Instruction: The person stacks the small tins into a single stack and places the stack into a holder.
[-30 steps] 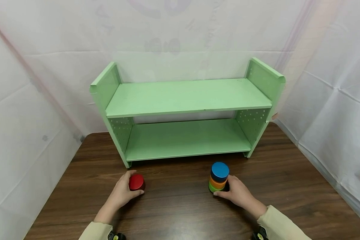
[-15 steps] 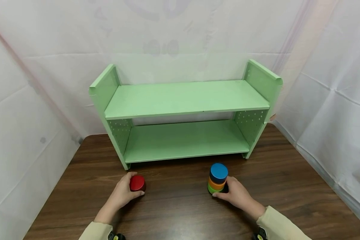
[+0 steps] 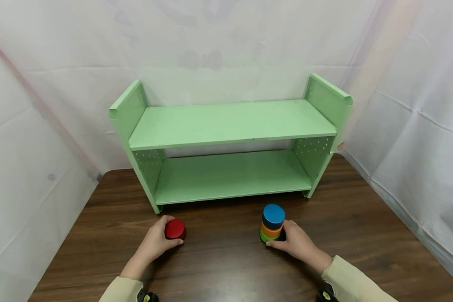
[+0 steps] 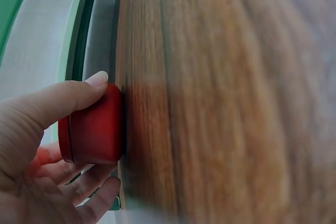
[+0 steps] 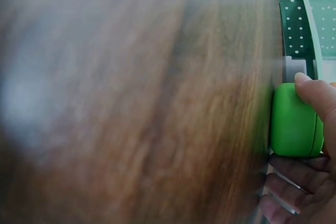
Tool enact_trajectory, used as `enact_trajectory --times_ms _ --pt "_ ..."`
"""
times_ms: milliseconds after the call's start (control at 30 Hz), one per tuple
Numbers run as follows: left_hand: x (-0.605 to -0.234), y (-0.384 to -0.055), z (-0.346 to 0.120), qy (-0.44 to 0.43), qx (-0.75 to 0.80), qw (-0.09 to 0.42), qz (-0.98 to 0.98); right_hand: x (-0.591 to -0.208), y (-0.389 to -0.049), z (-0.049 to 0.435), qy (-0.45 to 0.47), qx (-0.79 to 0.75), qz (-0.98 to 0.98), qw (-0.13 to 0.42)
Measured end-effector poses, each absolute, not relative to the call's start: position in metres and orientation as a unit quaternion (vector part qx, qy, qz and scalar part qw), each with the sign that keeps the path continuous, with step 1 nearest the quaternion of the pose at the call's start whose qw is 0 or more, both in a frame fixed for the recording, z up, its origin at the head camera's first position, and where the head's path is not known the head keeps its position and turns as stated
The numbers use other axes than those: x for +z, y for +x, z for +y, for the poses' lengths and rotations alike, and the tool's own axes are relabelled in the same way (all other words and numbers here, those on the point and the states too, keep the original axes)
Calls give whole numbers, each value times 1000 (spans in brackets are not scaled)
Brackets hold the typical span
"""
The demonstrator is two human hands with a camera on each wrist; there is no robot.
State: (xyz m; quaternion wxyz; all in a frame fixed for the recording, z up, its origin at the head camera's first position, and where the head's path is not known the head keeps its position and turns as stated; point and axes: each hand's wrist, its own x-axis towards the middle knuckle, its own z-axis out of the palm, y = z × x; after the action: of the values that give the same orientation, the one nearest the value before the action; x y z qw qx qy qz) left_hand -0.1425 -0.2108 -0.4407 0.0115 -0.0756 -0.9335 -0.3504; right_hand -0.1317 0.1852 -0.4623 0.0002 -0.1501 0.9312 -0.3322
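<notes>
In the head view, my left hand (image 3: 154,241) grips a small round red tin (image 3: 175,229) on the wooden table. The left wrist view has the thumb against the side of the red tin (image 4: 97,127) and the fingers curled on its other side. Over to the right, a stack of round tins stands upright: a blue tin (image 3: 274,215) on top, an orange tin (image 3: 271,231) in the middle, a green tin (image 3: 268,238) at the bottom. My right hand (image 3: 296,241) holds this stack low down. Its thumb lies on the green tin (image 5: 295,121) in the right wrist view.
A light green two-tier shelf (image 3: 232,123) stands on the wooden table (image 3: 226,260) behind both hands. Its lower board (image 3: 230,176) sits just beyond the tins. White sheeting (image 3: 226,46) hangs behind and along both sides.
The red tin and my left hand have shifted slightly right relative to the shelf. The stack and my right hand keep their place. The head view has drifted a little.
</notes>
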Motion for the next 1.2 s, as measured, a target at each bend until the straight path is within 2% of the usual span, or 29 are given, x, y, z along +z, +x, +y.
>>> enact_trajectory --times_ms 867,1200 --pt "-441 -148 -192 -90 -360 5 -929 -462 -132 185 -156 -328 932 -5" --pt "-439 -149 -187 -88 -350 18 -932 -462 -133 185 -154 -324 933 -1"
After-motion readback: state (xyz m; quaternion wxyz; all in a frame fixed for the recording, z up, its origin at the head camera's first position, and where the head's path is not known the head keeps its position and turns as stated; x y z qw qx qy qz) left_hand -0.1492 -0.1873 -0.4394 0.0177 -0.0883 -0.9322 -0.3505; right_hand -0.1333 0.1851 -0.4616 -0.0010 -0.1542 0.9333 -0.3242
